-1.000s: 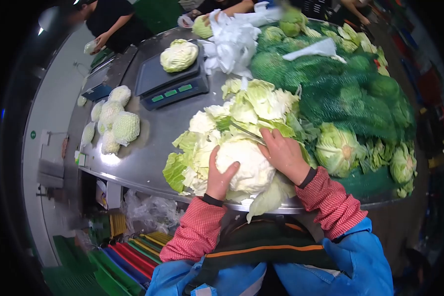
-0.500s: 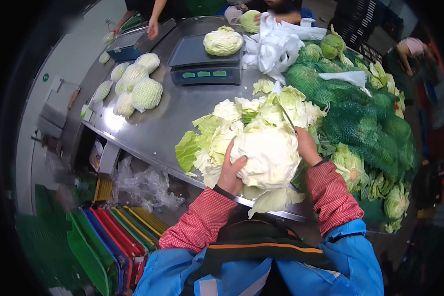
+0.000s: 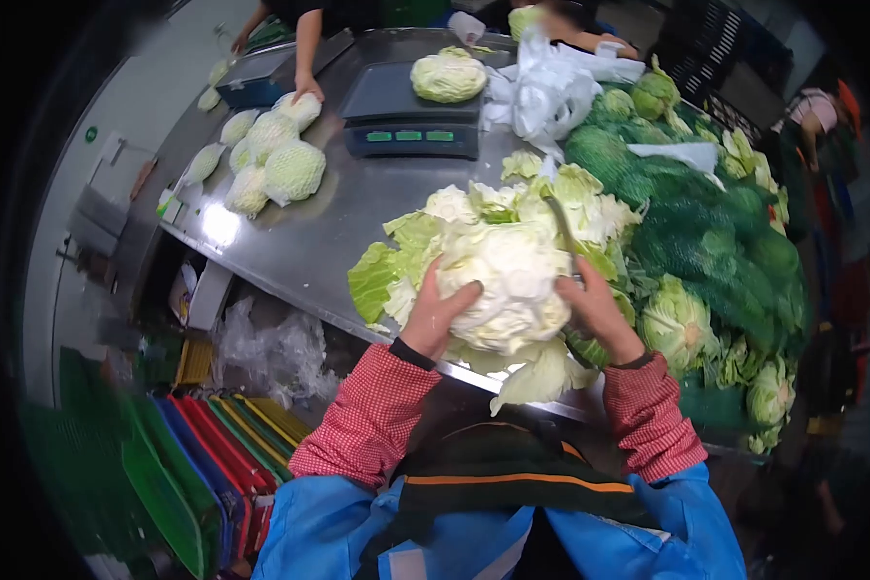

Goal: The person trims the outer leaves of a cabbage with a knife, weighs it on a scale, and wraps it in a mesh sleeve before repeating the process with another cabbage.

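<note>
A pale, trimmed cabbage (image 3: 505, 280) is held between my two hands above a pile of loose leaves. My left hand (image 3: 437, 311) grips its left side, thumb on the near face. At the other side my right hand (image 3: 594, 304) presses its thumb to the cabbage while holding a knife; the narrow, dark, curved blade (image 3: 561, 224) points up and away, its handle mostly hidden. Cut-off outer leaves (image 3: 382, 278) spread around and behind the cabbage, and one leaf (image 3: 541, 379) hangs over the table's near edge.
A scale (image 3: 411, 126) bears a cabbage (image 3: 449, 75). Net-wrapped cabbages (image 3: 293, 170) lie left, where a co-worker's hand (image 3: 306, 85) touches one. White plastic bags (image 3: 551, 92) are behind. Green mesh sacks (image 3: 715, 242) fill the right. Coloured crates (image 3: 203, 445) stand below left.
The cabbage has turned and shifted slightly left in my hands, and my right thumb now lies on it. The co-worker's hand has come down onto a netted cabbage.
</note>
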`<state>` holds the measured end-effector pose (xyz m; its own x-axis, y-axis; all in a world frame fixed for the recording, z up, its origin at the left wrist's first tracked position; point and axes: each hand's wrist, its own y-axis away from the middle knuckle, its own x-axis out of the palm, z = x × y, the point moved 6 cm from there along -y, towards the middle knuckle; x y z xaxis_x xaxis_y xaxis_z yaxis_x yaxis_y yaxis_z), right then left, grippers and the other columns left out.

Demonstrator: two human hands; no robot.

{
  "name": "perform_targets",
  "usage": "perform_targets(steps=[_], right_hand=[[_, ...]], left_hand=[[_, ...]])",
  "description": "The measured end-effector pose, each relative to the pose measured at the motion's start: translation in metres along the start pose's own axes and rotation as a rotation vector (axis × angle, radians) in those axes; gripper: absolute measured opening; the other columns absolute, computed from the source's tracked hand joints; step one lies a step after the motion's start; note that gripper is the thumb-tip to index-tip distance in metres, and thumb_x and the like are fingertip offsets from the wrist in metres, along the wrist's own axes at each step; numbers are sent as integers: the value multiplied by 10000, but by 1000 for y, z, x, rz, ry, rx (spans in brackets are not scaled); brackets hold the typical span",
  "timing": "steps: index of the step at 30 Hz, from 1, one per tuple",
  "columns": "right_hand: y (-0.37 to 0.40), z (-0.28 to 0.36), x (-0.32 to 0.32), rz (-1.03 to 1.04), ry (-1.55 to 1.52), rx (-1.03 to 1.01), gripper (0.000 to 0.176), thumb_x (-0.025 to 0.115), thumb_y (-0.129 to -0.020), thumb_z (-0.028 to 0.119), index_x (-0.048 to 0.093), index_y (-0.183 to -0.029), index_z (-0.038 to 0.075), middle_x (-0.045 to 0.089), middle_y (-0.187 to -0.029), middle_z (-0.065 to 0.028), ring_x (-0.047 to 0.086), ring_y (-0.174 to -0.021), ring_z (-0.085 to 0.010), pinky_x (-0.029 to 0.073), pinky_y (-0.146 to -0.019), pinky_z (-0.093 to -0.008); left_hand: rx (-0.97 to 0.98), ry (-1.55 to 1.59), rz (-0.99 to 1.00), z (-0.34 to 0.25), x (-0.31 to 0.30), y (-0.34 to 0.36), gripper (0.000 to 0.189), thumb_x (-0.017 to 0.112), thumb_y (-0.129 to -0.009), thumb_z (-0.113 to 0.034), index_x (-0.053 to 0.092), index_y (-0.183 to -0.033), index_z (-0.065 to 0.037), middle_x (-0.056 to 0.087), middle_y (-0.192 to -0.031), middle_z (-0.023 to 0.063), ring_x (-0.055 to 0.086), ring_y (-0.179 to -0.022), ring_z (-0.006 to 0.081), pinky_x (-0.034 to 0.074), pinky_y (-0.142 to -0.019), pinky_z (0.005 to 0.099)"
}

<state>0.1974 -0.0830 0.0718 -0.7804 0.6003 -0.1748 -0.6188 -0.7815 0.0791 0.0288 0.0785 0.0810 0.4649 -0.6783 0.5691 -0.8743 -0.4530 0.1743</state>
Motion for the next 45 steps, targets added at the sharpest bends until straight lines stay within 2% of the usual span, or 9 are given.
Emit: perform_targets(steps=[2,5,8,19,23,25,29,36,45], right_hand=[[-4,-14,2,-99,102,-150,424,534,-977,358,555,-1237,24,650,-882,-51,560,-620,-167,471,-587,-328],[14,-21,-10,-165,255,110,291,498,-990,322,573,-1056,49,635,-842,-192,616,-702,-385,470,-639,-460],[48,13,-12,-161,597,-4,270,484,-985,311,551,-988,49,625,-826,-219,608,-762,-443,472,-664,-495],[62,-4,0,-162,781,-150,200,516,-962,241,556,-957,46,617,-703,-146,642,-648,-327,496,-582,-435],[66,-78,-30,-279,68,333,347,458,-1002,347,558,-1094,28,584,-702,-124,591,-642,-217,454,-601,-334],[58,-51,-14,-199,3,383,427,486,-983,408,531,-1175,29,620,-783,-167,622,-701,-271,475,-653,-360],[54,-58,-6,-219,239,250,623,549,-915,542,471,-1295,54,653,-973,-279,643,-924,-424,487,-815,-451],[44,-67,-16,-322,167,101,412,568,-939,410,560,-1164,64,675,-937,-223,656,-878,-394,492,-770,-451],[88,13,4,-217,748,-147,173,509,-957,186,502,-859,44,624,-713,-166,628,-593,-359,503,-521,-445]], left_hand=[[-38,-60,-134,15,-14,0,755,696,-894,-300,281,-1472,-46,494,-1376,127,532,-1237,244,472,-1009,380],[5,19,-301,46,-27,0,661,708,-878,-186,346,-1407,-28,541,-1280,135,570,-1143,234,484,-968,366],[22,26,-417,66,-30,-4,665,728,-865,-154,346,-1391,-12,541,-1260,137,567,-1115,234,478,-956,364],[56,-221,-421,59,-4,-10,793,759,-845,-180,260,-1432,7,520,-1264,159,541,-1125,226,454,-968,347],[-63,-147,-327,60,-19,-3,746,748,-855,-182,273,-1418,-67,534,-1205,153,546,-1098,221,488,-909,351],[-187,-103,-209,54,-19,-2,741,765,-832,-182,285,-1393,-124,536,-1153,151,547,-1067,215,511,-840,348],[94,-873,8,41,22,-19,936,836,-745,-188,252,-1471,-99,506,-1284,202,530,-1166,253,469,-948,336],[-257,-208,-108,68,-7,-15,785,738,-838,-180,293,-1468,-33,496,-1345,192,529,-1204,268,449,-1009,388],[-21,-39,-426,79,14,0,701,697,-894,-170,288,-1441,-14,503,-1311,179,515,-1184,253,443,-1003,392]])
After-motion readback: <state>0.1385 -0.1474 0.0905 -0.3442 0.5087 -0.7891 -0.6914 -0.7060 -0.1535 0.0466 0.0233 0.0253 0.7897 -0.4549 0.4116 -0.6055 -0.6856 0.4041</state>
